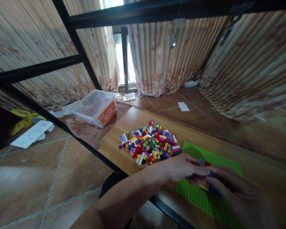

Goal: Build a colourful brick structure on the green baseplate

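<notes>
The wooden board (205, 133) carries my green baseplate (212, 159), flat so bricks press on squarely. The loose brick pile (149, 147) sits just beside it, within reach. My left hand (184, 167) and right hand (238, 190) pinch 1 small brick cluster (206, 164) together over the plate.

Glossy plastic bricks (149, 143) heaped on a smooth wood-grain table (124, 127) beside a studded matt green plastic baseplate (193, 149), clear plastic tub (95, 106), pleated printed cloth curtains (154, 57), polished brown floor tiles (38, 178), black painted metal frame (73, 35).
</notes>
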### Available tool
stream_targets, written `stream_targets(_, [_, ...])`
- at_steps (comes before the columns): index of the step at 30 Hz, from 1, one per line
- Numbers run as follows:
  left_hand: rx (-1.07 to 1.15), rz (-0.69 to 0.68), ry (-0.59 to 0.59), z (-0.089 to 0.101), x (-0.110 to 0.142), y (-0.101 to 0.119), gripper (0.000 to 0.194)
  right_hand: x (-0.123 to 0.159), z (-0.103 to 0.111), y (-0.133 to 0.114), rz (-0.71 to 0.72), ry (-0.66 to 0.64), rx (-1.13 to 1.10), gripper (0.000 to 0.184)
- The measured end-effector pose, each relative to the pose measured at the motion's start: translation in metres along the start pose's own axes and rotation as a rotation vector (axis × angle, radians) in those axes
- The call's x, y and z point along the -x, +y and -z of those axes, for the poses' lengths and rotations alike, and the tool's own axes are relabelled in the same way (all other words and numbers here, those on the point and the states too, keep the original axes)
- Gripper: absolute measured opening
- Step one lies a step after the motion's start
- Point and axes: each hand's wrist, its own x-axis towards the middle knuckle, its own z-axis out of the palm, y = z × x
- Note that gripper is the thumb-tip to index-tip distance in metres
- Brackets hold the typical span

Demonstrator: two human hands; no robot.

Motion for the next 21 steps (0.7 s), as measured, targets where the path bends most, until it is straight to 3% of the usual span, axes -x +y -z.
stream_targets(5, [0.029,0.045,-0.017,-0.002,0.002,0.003,0.024,0.0,0.006,-0.007,-0.004,0.012,-0.044,0.026])
stream_targets(10, [0.079,0.017,-0.026,-0.002,0.006,0.006,0.024,0.0,0.003,-0.009,-0.109,0.048,-0.172,0.026])
stream_targets(17, [0.142,-0.095,-0.112,0.014,0.011,0.015,0.027,-0.005,-0.014,-0.005,-0.26,0.124,-0.613,0.024])
stream_targets(21, [0.119,-0.142,-0.03,0.026,0.021,0.029,0.025,-0.007,-0.01,-0.009,-0.278,0.159,-0.817,0.024])
